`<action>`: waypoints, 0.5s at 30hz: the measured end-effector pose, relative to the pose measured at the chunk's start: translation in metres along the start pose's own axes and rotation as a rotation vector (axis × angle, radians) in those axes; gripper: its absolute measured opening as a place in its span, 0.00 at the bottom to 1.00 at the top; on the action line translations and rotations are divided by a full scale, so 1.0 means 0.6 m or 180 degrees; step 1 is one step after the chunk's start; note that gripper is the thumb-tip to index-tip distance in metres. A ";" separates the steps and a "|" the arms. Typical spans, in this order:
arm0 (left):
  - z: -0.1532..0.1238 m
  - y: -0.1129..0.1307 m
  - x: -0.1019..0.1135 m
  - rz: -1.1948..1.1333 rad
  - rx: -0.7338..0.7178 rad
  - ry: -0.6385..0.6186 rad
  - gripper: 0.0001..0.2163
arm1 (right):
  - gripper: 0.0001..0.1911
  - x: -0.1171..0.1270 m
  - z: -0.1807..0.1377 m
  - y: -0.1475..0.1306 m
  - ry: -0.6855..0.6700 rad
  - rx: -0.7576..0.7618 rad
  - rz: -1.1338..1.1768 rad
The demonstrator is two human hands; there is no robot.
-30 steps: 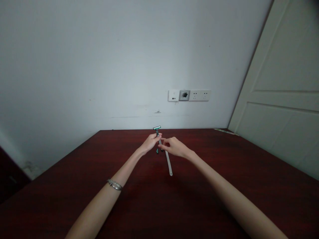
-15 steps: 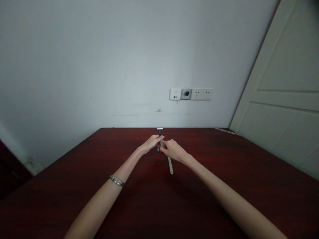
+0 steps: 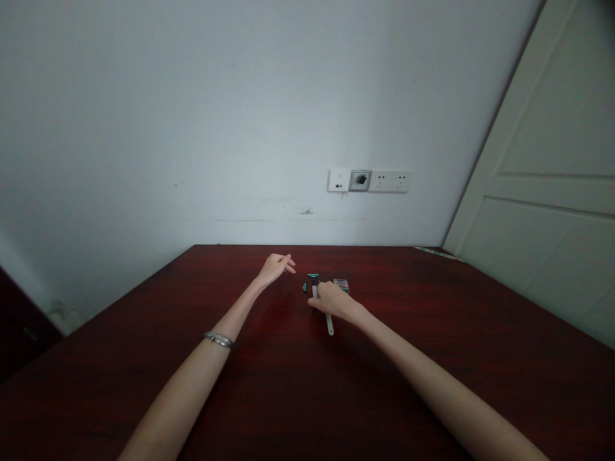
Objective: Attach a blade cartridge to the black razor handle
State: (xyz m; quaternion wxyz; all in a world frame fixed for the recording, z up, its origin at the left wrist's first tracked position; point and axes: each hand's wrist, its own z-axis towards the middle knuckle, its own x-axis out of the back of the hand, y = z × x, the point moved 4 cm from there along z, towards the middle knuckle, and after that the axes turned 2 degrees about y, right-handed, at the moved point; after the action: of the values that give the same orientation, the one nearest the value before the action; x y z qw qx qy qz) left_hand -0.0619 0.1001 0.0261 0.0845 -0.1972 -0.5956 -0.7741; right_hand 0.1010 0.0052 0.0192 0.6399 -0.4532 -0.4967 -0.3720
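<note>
A razor [image 3: 314,282] with a green head and a pale grey handle lies low over the dark red table [image 3: 432,346]. My right hand [image 3: 332,299] is closed on the middle of its handle, and the handle's end sticks out below my fingers. My left hand [image 3: 275,265] hovers apart to the left, fingers stretched out and holding nothing. A small dark green piece [image 3: 304,287] sits just left of the razor head. A small flat grey item [image 3: 341,283] lies right of my right hand. A bracelet [image 3: 219,339] circles my left wrist.
A white wall stands behind the table with a row of sockets [image 3: 369,181]. A pale panelled door [image 3: 552,192] is at the right. A thin light strip [image 3: 439,253] lies at the table's far right corner.
My left hand let go of the razor and moved left, opening. My right hand brought the razor down from upright to the table. The small grey item is now uncovered.
</note>
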 end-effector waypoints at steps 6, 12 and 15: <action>0.001 -0.002 0.005 -0.0152 0.0020 0.0198 0.16 | 0.17 -0.020 0.002 -0.003 -0.0154 -0.0009 -0.0009; -0.002 0.002 0.006 -0.0187 0.0062 0.0236 0.15 | 0.17 -0.021 0.002 -0.004 -0.0159 -0.0084 -0.0004; -0.002 0.000 0.006 -0.0192 0.0087 0.0246 0.15 | 0.16 -0.025 0.003 -0.002 -0.0153 -0.0083 -0.0016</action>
State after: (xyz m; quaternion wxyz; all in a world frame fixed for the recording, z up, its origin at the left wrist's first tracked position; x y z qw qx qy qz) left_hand -0.0653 0.0991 0.0273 0.0867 -0.1479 -0.6081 -0.7752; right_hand 0.0960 0.0072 0.0051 0.6209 -0.4691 -0.5082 -0.3690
